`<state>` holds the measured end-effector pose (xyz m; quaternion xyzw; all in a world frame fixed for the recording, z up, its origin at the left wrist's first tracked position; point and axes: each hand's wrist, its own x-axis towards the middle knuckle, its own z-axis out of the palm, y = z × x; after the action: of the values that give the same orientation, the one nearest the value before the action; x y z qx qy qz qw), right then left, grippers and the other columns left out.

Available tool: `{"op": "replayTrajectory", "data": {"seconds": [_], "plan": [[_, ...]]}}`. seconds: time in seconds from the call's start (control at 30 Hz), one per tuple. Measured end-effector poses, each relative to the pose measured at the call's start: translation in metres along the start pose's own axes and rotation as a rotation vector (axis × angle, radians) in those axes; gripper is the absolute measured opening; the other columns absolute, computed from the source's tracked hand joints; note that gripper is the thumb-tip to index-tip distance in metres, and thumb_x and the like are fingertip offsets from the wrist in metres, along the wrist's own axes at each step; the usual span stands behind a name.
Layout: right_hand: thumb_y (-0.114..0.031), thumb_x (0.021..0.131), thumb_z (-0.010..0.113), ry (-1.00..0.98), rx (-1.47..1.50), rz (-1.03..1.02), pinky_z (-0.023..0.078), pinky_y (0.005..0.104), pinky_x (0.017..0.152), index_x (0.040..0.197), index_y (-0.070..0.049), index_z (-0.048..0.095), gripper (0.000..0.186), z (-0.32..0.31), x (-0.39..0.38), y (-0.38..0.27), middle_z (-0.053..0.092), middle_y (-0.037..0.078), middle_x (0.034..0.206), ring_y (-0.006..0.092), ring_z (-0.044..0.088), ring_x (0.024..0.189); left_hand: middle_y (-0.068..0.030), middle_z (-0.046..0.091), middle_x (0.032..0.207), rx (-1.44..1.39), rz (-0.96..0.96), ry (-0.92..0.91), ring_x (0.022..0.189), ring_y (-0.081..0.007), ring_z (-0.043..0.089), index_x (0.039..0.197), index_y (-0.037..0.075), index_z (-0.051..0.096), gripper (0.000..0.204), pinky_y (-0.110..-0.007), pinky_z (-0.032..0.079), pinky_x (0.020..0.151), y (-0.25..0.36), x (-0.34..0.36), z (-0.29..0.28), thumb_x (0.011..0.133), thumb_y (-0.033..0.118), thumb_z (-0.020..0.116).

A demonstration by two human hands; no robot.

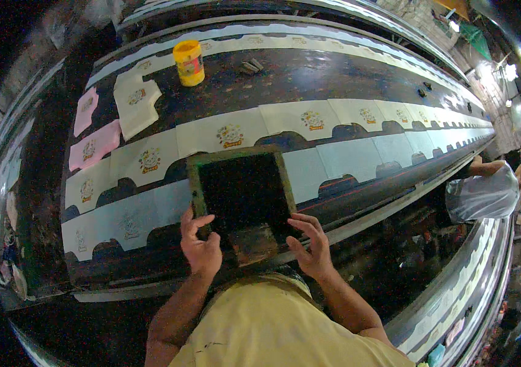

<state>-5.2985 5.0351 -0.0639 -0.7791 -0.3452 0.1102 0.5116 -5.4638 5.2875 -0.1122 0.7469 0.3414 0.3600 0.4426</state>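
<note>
yellow shirt [272,324] near, half-curled left hand [202,251] and right hand [314,249] grip a dark-screened frame [245,186] by opposite sides, seemingly for balance.

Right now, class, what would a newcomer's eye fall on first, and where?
The dark rectangular framed panel at centre, between left hand and right hand, strikes first. Beyond it, upper left, a bright yellow cylindrical tub stands on the long dark table. Pale printed fabric pieces run in a row along that table.

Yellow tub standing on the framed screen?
No, the yellow tub stands on the dark table, apart from the framed screen.
</note>
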Motion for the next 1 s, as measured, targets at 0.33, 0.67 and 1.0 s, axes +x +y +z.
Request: {"op": "replayTrajectory", "data": {"seconds": [0.33, 0.67, 1.0], "plan": [[-0.015, 0.099, 0.085, 0.046, -0.126, -0.047, 0.047, 0.0542, 0.126, 0.142, -0.009, 0.076, 0.044, -0.123, 0.01, 0.069, 0.07, 0.016, 0.151, 0.039, 0.059, 0.148, -0.0302, 0.057, 0.168, -0.09, -0.013, -0.053, 0.162, -0.0453, 0.05, 0.117, 0.009, 0.082, 0.044, -0.052, 0.038, 0.134, 0.06, -0.019, 0.138, 0.078, -0.007, 0.069], [-0.033, 0.094, 0.085, -0.441, -0.525, -0.576, 0.052, 0.0587, 0.118, 0.15, -0.014, 0.073, 0.06, -0.129, 0.035, 0.055, 0.066, 0.015, 0.156, 0.0423, 0.06, 0.146, -0.027, 0.059, 0.167, -0.063, -0.127, -0.051, 0.16, -0.039, 0.054, 0.119, 0.008, 0.084, 0.046, -0.046, 0.039, 0.134, 0.073, -0.023, 0.16, 0.077, -0.007, 0.071], [-0.02, 0.095, 0.073, -0.781, -0.648, -0.584, 0.058, 0.0508, 0.112, 0.145, -0.012, 0.074, 0.05, -0.138, 0.092, 0.025, 0.074, 0.015, 0.132, 0.0387, 0.069, 0.13, -0.0287, 0.06, 0.167, -0.11, -0.166, -0.059, 0.161, -0.0382, 0.053, 0.117, 0.006, 0.083, 0.046, -0.045, 0.039, 0.134, 0.067, -0.019, 0.158, 0.076, -0.012, 0.072]]}}
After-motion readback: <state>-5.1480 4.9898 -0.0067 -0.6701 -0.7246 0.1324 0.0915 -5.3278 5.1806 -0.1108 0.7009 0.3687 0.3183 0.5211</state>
